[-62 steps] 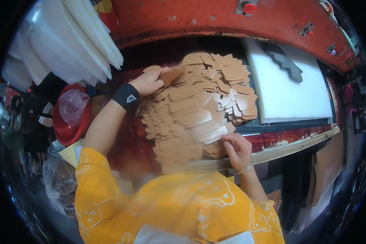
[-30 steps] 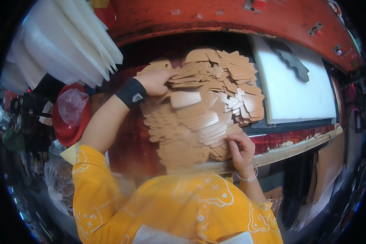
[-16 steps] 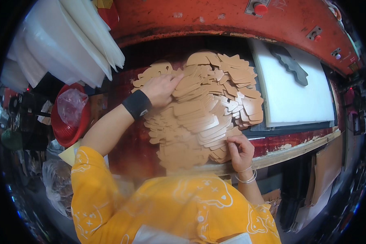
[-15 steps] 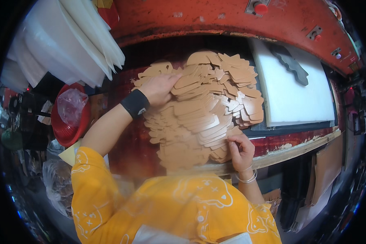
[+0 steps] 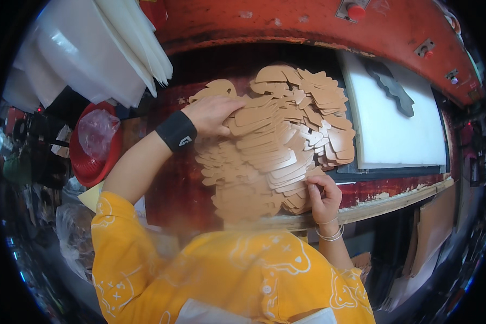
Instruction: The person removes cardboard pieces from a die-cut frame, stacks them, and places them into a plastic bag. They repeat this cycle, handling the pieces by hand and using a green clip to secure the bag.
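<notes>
A broad heap of thin tan cut-out pieces (image 5: 264,156), apparently leather or card, spreads over the dark red table in overlapping fans. At the heap's upper left lies my left hand (image 5: 213,114), fingers extended over the pieces and thumb apart. Its fingertips rest at the edge of a stacked fan. Just beyond it sits a curved tan piece (image 5: 218,86) with a small hole. My right hand (image 5: 325,197) is at the heap's near right corner, thumb and index finger pinched at a small tan piece (image 5: 314,171). Its other fingers are curled.
Behind the heap runs a red machine beam (image 5: 243,27) with knobs. On the right, a dark wavy-edged form (image 5: 391,89) lies on a white board (image 5: 399,135). White sheets (image 5: 92,48) hang at upper left, above a red basket (image 5: 92,162). A wooden rail (image 5: 389,208) edges the table.
The view has shifted slightly. Fewer tan pieces show beside my left hand, and its fingers lie closer against the main heap. My right hand stays at the near right corner, still pinched.
</notes>
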Motion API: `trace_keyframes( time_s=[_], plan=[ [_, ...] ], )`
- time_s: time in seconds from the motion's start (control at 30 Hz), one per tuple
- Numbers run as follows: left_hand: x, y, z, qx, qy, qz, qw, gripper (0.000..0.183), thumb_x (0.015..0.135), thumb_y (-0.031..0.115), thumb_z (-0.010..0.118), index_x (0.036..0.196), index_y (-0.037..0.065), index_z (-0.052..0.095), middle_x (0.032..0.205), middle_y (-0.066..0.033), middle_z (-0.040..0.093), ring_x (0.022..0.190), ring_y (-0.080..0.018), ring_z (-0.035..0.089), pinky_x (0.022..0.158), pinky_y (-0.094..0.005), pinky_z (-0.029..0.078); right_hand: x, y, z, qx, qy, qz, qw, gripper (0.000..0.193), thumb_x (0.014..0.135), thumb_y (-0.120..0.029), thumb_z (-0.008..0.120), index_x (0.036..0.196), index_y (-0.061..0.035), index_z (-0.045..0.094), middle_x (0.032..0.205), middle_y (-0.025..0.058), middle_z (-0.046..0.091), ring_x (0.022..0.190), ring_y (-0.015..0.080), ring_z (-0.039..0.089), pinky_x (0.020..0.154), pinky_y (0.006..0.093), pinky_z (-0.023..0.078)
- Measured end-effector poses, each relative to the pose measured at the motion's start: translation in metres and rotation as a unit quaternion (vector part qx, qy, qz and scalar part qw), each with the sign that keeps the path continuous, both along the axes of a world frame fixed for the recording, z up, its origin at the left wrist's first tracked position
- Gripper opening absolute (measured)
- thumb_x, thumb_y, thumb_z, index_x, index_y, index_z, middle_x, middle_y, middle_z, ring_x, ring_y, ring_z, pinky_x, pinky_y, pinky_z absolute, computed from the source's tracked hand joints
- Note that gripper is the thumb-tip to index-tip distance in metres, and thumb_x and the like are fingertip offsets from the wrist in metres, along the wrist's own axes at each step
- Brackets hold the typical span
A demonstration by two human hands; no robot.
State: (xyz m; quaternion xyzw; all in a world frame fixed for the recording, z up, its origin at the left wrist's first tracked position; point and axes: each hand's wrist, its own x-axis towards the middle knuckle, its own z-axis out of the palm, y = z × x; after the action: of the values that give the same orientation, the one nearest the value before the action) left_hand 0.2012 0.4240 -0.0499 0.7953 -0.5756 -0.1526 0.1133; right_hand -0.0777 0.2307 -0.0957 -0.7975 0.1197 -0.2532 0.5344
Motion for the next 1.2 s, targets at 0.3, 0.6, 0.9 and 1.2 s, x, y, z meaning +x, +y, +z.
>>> trace_keyframes(
  time_s=[0.3, 0.6, 0.9, 1.2],
  plan=[
    [-0.015, -0.009, 0.002, 0.016, -0.056, -0.023, 0.998, 0.071, 0.064, 0.010, 0.063, 0.127, -0.004, 0.033, 0.122, -0.0237, 0.047, 0.108, -0.0360, 0.049, 0.092, -0.0398, 0.040, 0.000, 0.000, -0.003, -0.030, -0.038, 0.014, 0.999, 0.010, 0.081, 0.003, 0.056, 0.089, -0.0001, 0.062, 0.080, 0.0025, 0.057, 0.060, 0.0044, 0.043, 0.054, 0.0167, 0.033],
    [-0.013, -0.004, -0.015, -0.097, -0.067, 0.055, 0.992, 0.055, 0.070, 0.007, 0.058, 0.122, 0.004, 0.040, 0.093, -0.0209, 0.059, 0.086, -0.0375, 0.057, 0.073, -0.0438, 0.046, -0.004, -0.001, -0.008, -0.020, 0.001, 0.001, 1.000, 0.009, 0.081, 0.003, 0.057, 0.087, 0.0004, 0.062, 0.080, 0.0047, 0.059, 0.065, 0.0071, 0.050, 0.058, 0.0178, 0.037],
    [-0.011, -0.014, 0.003, -0.029, -0.081, 0.112, 0.990, 0.044, 0.068, 0.008, 0.059, 0.111, 0.004, 0.054, 0.094, -0.0199, 0.061, 0.088, -0.0362, 0.058, 0.076, -0.0433, 0.048, -0.004, -0.010, 0.057, -0.095, 0.013, 0.030, 0.995, 0.011, 0.077, 0.001, 0.060, 0.087, -0.0011, 0.064, 0.080, 0.0071, 0.062, 0.071, 0.0115, 0.058, 0.062, 0.0225, 0.045],
    [-0.037, 0.114, 0.113, -0.469, 0.389, 0.239, 0.756, 0.043, 0.080, 0.007, 0.061, 0.120, -0.002, 0.049, 0.112, -0.0065, 0.057, 0.102, -0.0149, 0.053, 0.088, -0.0288, 0.042, 0.163, -0.070, 0.291, -0.311, -0.235, 0.129, 0.912, 0.016, 0.077, 0.000, 0.057, 0.092, -0.0006, 0.062, 0.075, 0.0110, 0.060, 0.064, 0.0144, 0.057, 0.059, 0.0260, 0.046]
  ],
)
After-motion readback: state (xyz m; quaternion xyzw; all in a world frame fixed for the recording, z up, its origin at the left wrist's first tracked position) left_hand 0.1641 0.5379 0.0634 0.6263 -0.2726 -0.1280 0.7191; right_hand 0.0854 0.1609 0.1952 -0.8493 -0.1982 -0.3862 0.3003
